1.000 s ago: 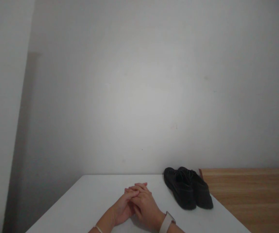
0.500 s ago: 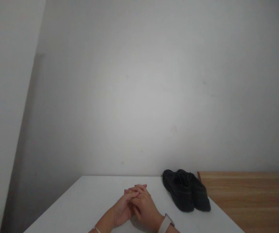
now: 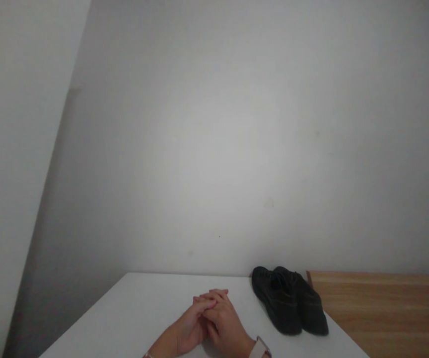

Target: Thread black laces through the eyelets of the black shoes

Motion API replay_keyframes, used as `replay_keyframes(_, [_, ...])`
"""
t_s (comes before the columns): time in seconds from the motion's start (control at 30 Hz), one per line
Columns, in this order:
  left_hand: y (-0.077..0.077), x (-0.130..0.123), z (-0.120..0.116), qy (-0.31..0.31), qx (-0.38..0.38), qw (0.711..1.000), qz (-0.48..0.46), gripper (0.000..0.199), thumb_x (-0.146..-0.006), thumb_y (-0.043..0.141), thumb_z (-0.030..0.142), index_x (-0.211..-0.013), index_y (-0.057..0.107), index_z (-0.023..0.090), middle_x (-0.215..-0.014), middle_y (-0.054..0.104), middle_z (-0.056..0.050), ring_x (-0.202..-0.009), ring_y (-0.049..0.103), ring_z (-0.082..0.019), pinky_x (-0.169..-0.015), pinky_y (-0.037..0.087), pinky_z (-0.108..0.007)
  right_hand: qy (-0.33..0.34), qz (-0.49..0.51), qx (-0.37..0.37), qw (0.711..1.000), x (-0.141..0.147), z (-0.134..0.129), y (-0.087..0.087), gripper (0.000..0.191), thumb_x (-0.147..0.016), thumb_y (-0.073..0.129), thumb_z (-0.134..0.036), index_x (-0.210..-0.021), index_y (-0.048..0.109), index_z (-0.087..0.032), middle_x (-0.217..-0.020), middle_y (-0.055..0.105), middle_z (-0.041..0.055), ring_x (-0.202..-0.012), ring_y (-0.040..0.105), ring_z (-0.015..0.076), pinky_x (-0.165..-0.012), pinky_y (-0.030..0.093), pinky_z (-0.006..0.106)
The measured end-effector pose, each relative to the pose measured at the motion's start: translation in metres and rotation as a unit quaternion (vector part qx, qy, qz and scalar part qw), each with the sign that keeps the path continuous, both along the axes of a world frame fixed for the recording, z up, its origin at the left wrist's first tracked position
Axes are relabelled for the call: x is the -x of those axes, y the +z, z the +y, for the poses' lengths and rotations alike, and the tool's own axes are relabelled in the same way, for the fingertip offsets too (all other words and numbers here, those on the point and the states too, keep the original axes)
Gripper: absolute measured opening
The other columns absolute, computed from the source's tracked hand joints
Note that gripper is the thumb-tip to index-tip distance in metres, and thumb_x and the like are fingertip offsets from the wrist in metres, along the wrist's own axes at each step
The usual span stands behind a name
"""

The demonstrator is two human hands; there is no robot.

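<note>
My left hand (image 3: pixel 192 328) and my right hand (image 3: pixel 226 323) rest together on the white table (image 3: pixel 140 308), fingers interlaced and wrapped round each other. No object shows between them. A bracelet circles my left wrist, and a watch with a pale strap (image 3: pixel 260 348) is on my right wrist. To the right of the hands, apart from them, a pair of black lace-up shoes (image 3: pixel 289 303) stands side by side at the table's right edge, toes toward the wall.
A pale wall (image 3: pixel 229 149) rises behind the table. Another white upright surface (image 3: pixel 20 124) is at the left. Beyond the table's right edge lies a wood-grain surface (image 3: pixel 386 308).
The view has shifted and tilted slightly, so the hands, table and shoes appear a little lower in the picture. My hands remain clasped.
</note>
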State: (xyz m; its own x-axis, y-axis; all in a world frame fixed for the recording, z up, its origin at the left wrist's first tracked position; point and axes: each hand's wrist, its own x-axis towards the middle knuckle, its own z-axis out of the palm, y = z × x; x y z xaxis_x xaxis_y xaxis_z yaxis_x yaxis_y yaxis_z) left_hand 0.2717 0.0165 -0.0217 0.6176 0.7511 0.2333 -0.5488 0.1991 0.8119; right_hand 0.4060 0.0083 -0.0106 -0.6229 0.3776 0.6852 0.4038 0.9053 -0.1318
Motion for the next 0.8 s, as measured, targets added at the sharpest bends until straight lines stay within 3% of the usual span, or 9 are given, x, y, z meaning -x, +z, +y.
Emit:
replay_keyframes(0.1, [-0.001,0.0,0.001,-0.005,0.008,1.0,-0.005,0.043,-0.08,0.061,0.023,-0.122,0.061,0.018,-0.114,0.065,-0.01,-0.119,0.052,-0.025,-0.107,0.03,-0.037,0.004,0.003,0.008,1.0,0.0,0.001,0.001,0.055,-0.073,0.049,-0.009,-0.126,0.058,-0.024,-0.118,0.066,0.0051,-0.111,0.053,0.0218,-0.104,0.034,0.044])
replay_keyframes(0.3, [-0.01,-0.004,0.014,0.037,0.008,0.999,-0.028,0.037,-0.07,0.069,0.027,-0.105,0.071,0.02,-0.108,0.066,-0.007,-0.118,0.052,-0.025,-0.104,0.031,-0.031,-0.033,-0.015,-0.032,0.999,0.008,0.036,-0.022,0.043,-0.079,0.054,-0.019,-0.12,0.062,-0.028,-0.112,0.069,0.0042,-0.102,0.058,0.0235,-0.096,0.042,0.042])
replay_keyframes(0.6, [0.002,-0.001,-0.002,0.02,0.001,1.0,0.009,0.04,-0.078,0.062,0.026,-0.118,0.064,0.018,-0.111,0.066,-0.009,-0.113,0.055,-0.025,-0.103,0.033,-0.036,-0.004,0.019,0.02,1.0,0.001,-0.003,0.002,0.051,-0.075,0.05,-0.012,-0.123,0.061,-0.023,-0.116,0.066,0.0066,-0.108,0.053,0.0244,-0.101,0.036,0.045])
replay_keyframes(0.8, [0.001,-0.002,0.003,0.013,0.023,1.0,0.002,0.036,-0.078,0.063,0.026,-0.113,0.068,0.021,-0.111,0.067,-0.007,-0.113,0.056,-0.024,-0.102,0.035,-0.034,-0.005,0.012,-0.013,1.0,0.005,0.016,-0.013,0.045,-0.077,0.05,-0.015,-0.118,0.063,-0.025,-0.11,0.068,0.0051,-0.104,0.054,0.0223,-0.099,0.037,0.042])
